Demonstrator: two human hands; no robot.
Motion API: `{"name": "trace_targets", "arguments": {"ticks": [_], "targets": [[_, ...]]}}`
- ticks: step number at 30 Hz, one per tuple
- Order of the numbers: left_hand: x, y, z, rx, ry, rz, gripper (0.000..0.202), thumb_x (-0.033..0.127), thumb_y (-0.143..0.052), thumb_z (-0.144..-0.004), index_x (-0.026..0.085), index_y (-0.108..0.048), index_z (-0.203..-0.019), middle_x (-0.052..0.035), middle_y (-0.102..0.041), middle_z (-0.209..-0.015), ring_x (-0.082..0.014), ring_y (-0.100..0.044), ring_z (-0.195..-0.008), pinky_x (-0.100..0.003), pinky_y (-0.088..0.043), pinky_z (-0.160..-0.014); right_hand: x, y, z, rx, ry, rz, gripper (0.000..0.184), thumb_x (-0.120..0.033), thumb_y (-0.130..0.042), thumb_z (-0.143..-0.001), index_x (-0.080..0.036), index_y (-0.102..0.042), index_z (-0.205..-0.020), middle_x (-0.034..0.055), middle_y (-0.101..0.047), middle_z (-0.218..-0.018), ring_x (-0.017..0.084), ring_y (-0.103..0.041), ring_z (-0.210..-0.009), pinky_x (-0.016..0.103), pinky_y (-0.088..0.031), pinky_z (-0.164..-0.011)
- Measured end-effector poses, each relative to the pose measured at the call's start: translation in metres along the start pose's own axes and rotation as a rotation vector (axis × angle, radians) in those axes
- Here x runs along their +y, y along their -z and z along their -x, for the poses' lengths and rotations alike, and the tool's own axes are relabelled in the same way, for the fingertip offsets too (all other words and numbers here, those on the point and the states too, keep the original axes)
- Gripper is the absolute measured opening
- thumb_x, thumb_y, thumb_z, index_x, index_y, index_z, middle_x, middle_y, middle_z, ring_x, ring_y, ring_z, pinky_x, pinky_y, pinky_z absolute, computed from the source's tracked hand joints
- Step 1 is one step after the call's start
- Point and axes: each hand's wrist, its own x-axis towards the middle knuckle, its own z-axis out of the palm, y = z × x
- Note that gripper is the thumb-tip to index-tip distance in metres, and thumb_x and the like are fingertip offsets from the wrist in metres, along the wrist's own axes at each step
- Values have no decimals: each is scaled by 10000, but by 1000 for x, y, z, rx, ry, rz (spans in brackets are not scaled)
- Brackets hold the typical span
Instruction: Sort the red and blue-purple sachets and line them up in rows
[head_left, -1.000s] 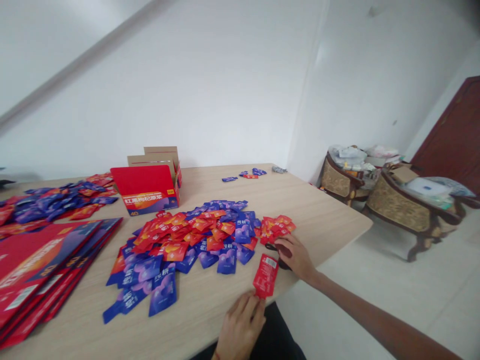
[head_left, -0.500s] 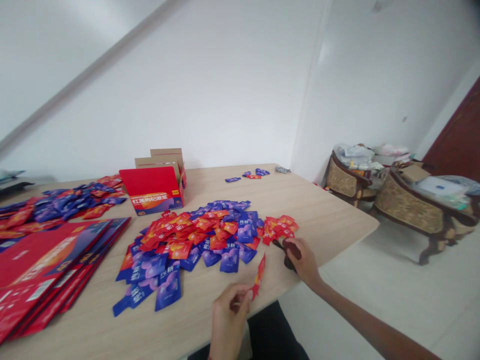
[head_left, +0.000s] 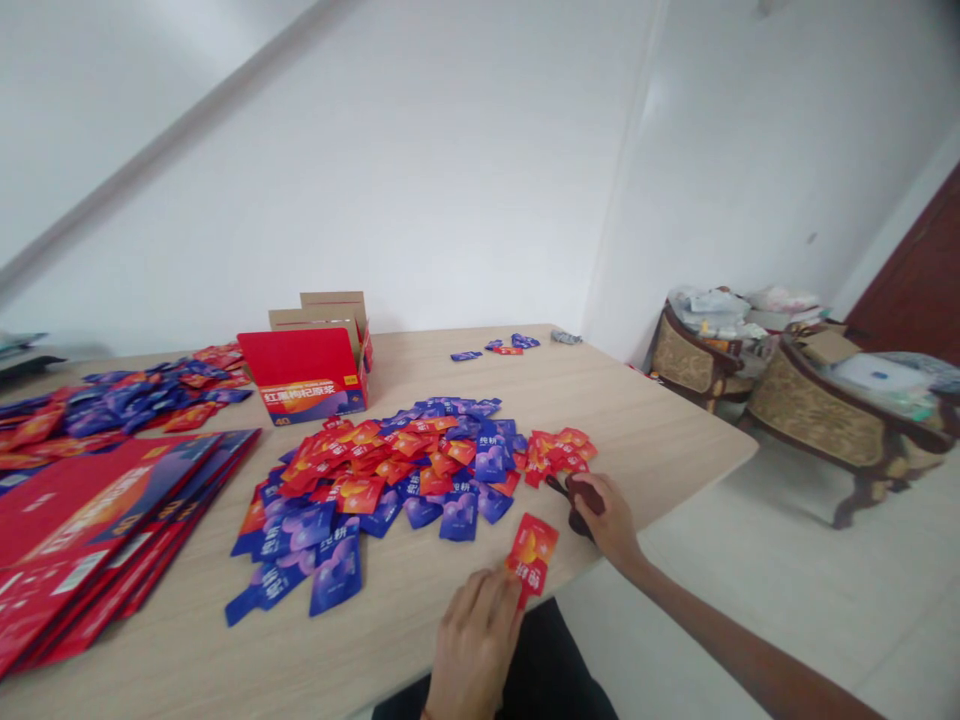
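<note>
Near the table's front edge my left hand grips a red sachet by its lower end, the printed face turned up. To the right, my right hand is closed around the handles of dark scissors, whose blades point to the upper left. A small heap of red sachets lies just beyond the scissors. Left of it spreads a larger pile of red sachets mixed with blue-purple sachets.
An open red carton stands behind the pile. Flattened red boxes are stacked at the left, with more sachets behind. A few sachets lie far back. Carved chairs hold bags beyond the table's right edge.
My left hand has turned over, so the red sachet, edge-on before, now shows its printed face. My right hand stays in place with the scissors.
</note>
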Motion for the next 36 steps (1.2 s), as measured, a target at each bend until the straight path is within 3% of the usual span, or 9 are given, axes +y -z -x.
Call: {"name": "trace_targets", "arguments": {"ticks": [3,5,10,14,16,21,29,33,36], "targets": [[-1,-9,11,66,-200,-88,288,118,-475,-1015,182,-693,-1193,-93,-731,-1173,-246,-707,-1070,-377,-628,-905,-22,10,-8,-28,140,33,268,-265,-564,-935,-270,-680,-1177,85,-667,-1171,269,-620,-1093,466,-535,-971],[-4,-13,16,82,-240,-93,331,125,-409,-1050,180,-697,-1205,-90,-733,-1170,-228,-706,-1077,-351,-620,-921,-46,16,-12,-100,286,31,296,-230,-572,-934,-278,-686,-1202,84,-659,-1219,260,-600,-1132,449,-522,-997],[-11,-16,19,103,-260,-29,405,141,-314,-1089,164,-690,-1236,-92,-740,-1127,-209,-712,-1035,-313,-610,-892,-105,12,0,-477,593,35,279,-259,-604,-947,-286,-691,-1211,68,-656,-1250,248,-560,-1120,443,-481,-1025],[-10,-16,20,100,-229,-15,372,127,-351,-1079,158,-720,-1036,-83,-730,-932,-195,-713,-841,-298,-607,-764,-113,-6,23,-730,693,77,287,-359,-626,-952,-271,-675,-1221,63,-655,-1245,254,-518,-1100,447,-459,-1025],[-9,-16,20,82,-214,-9,342,122,-380,-1075,163,-719,-1057,-77,-727,-929,-190,-713,-843,-293,-604,-772,-106,-12,27,-782,681,83,285,-355,-624,-952,-266,-673,-1218,59,-650,-1248,247,-502,-1104,435,-449,-1028],[-10,-18,20,120,-228,11,321,110,-427,-1066,175,-696,-1229,-76,-742,-1095,-192,-713,-1026,-298,-597,-903,-79,-14,8,-794,656,68,281,-349,-644,-947,-262,-679,-1212,56,-660,-1252,232,-514,-1131,422,-422,-1059],[-13,-25,22,185,-231,9,325,118,-418,-1072,174,-720,-1180,-58,-754,-1047,-190,-724,-954,-300,-607,-860,-37,0,-25,-589,442,59,230,-162,-641,-874,-233,-704,-1083,77,-689,-1184,256,-573,-1097,439,-473,-1018],[-13,-24,22,180,-236,2,350,122,-389,-1082,173,-711,-1208,-57,-755,-1080,-197,-723,-977,-304,-603,-876,-57,5,-23,-485,419,-4,259,-174,-636,-891,-240,-689,-1136,82,-674,-1197,246,-572,-1097,414,-491,-987],[-12,-23,22,150,-230,16,368,135,-364,-1091,179,-702,-1228,-56,-754,-1086,-198,-722,-982,-303,-599,-873,-85,3,-12,-529,492,-47,235,-210,-629,-917,-245,-695,-1139,79,-669,-1213,232,-562,-1098,405,-474,-1005]]}}
